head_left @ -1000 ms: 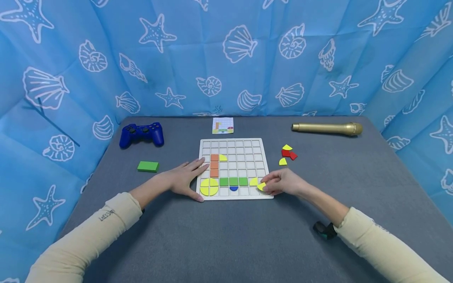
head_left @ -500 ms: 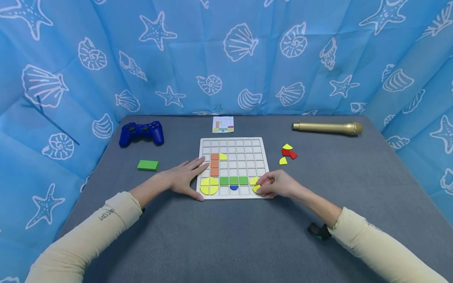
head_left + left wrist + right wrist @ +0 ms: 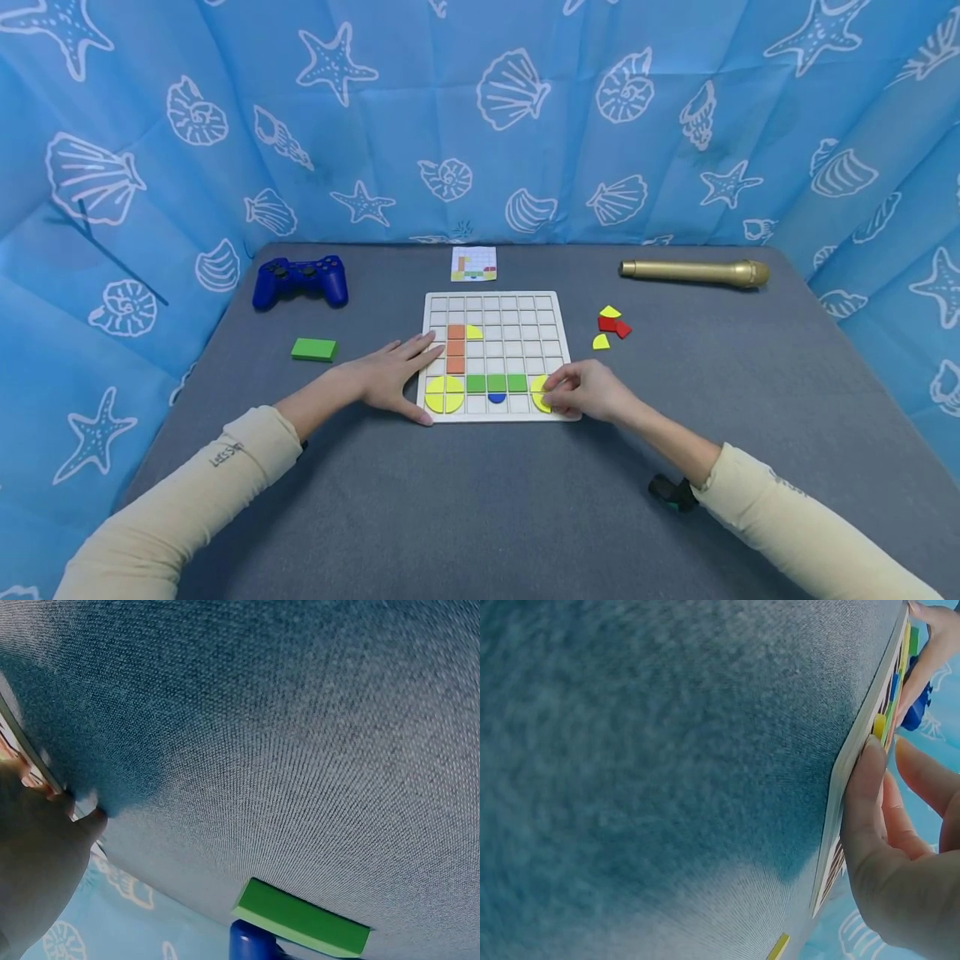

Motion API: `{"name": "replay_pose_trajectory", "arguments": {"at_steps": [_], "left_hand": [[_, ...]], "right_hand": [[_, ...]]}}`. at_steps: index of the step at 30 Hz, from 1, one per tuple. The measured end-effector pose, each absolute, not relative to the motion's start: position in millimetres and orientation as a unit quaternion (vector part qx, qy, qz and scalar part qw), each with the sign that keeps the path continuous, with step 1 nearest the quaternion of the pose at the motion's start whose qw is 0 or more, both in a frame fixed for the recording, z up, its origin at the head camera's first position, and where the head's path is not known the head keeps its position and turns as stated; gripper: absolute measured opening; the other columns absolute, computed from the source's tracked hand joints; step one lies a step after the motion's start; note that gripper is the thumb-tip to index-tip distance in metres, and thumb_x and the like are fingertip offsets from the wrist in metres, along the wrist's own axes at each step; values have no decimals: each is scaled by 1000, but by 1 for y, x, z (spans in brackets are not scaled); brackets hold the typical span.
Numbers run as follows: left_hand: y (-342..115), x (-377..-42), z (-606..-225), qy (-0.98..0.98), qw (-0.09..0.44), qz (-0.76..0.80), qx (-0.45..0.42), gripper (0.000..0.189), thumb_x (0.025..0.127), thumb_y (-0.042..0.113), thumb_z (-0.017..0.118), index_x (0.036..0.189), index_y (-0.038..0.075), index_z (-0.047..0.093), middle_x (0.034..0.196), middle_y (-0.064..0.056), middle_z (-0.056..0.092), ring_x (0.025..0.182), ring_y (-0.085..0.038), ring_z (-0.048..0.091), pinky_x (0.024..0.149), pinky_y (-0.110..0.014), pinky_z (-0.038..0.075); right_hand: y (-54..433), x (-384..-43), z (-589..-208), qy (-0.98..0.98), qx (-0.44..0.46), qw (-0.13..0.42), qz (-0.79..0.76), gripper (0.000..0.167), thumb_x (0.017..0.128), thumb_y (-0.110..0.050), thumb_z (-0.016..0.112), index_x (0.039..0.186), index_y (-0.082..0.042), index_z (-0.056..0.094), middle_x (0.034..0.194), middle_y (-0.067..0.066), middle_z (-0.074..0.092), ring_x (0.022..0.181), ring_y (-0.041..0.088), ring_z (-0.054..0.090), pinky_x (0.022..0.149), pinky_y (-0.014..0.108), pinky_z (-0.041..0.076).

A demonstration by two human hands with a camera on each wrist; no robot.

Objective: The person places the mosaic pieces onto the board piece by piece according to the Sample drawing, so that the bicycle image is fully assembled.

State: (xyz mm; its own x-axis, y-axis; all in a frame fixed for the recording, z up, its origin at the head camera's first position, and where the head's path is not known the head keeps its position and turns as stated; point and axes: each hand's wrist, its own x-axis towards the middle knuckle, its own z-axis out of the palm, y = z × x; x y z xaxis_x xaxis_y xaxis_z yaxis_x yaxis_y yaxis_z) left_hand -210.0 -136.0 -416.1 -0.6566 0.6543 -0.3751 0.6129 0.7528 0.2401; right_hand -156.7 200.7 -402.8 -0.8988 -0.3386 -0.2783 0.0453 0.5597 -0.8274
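A white grid board [image 3: 530,332] lies on the grey table. My left hand [image 3: 392,377] rests spread over its left edge, fingers and thumb touching the rim. At the lower right, my right hand [image 3: 588,390] pinches a yellow quarter-circle piece [image 3: 540,403], which lies below another yellow quarter [image 3: 538,383]; the fingers partly cover both. In the right wrist view the thumb touches the yellow piece [image 3: 879,724]. The board also carries orange squares [image 3: 455,348], green squares [image 3: 497,383], a blue half-round piece [image 3: 497,398], a yellow circle of quarters [image 3: 444,394] and one upper yellow quarter [image 3: 475,332].
Loose red pieces [image 3: 608,324] and yellow quarters [image 3: 601,342] lie right of the board. A pattern card [image 3: 474,263] is behind it. Around stand a green block [image 3: 314,350], a blue game controller [image 3: 301,282] and a gold microphone [image 3: 693,272]. A blue curtain [image 3: 420,125] backs the table.
My right hand has moved slightly left with the yellow quarter, which has gone from tilted at the right edge to under the other quarter. My left hand has stayed put.
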Motion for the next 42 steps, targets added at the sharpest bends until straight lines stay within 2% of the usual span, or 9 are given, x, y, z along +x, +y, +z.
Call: {"name": "replay_pose_trajectory", "arguments": {"at_steps": [9, 13, 19, 24, 27, 34, 42], "left_hand": [[-135, -209, -414, 909, 225, 45, 347, 115, 72, 78, 57, 155, 17, 5, 159, -8, -6, 144, -24, -1, 112, -50, 8], [-135, -208, -415, 909, 224, 47, 348, 115, 73, 78, 57, 155, 17, 5, 159, -9, -5, 144, -25, -1, 112, -50, 9], [-136, -209, -414, 909, 220, 50, 351, 115, 72, 77, 58, 155, 16, 6, 159, -10, -5, 144, -26, 0, 112, -51, 9], [-135, -209, -412, 909, 222, 51, 349, 116, 72, 77, 59, 155, 16, 6, 159, -10, -5, 144, -26, 0, 112, -51, 9], [-135, -209, -411, 909, 223, 53, 349, 115, 73, 76, 59, 155, 15, 6, 159, -10, -5, 144, -26, 0, 112, -51, 8], [-135, -209, -411, 908, 226, 57, 348, 115, 73, 76, 59, 155, 16, 6, 159, -10, -5, 144, -26, 0, 112, -51, 9], [-134, -208, -411, 908, 225, 55, 350, 114, 73, 76, 60, 155, 15, 7, 159, -10, -4, 144, -26, 0, 112, -51, 9]], "right_hand": [[201, -159, -405, 869, -68, 189, -453, 17, 90, -12, 67, 101, 0, 68, 78, 6, 66, 70, 19, 62, 63, 33, 50], [202, -158, -403, 860, -56, 197, -468, 20, 92, -15, 66, 103, 2, 67, 79, 7, 65, 71, 20, 60, 65, 33, 51], [207, -153, -398, 813, -42, 252, -523, 31, 95, -19, 61, 112, 7, 63, 86, 12, 67, 72, 18, 62, 67, 32, 54], [212, -150, -397, 751, -49, 322, -574, 41, 97, -23, 59, 124, 7, 55, 104, 18, 67, 79, 19, 65, 68, 28, 53], [213, -149, -399, 735, -56, 343, -582, 45, 96, -26, 59, 127, 6, 53, 110, 19, 65, 84, 22, 65, 72, 30, 53], [214, -150, -400, 741, -68, 333, -579, 46, 96, -27, 59, 128, 6, 53, 113, 20, 64, 88, 27, 65, 77, 34, 53], [219, -153, -400, 736, -70, 334, -585, 51, 97, -28, 59, 133, 6, 49, 115, 21, 63, 91, 24, 65, 78, 33, 53]]}}
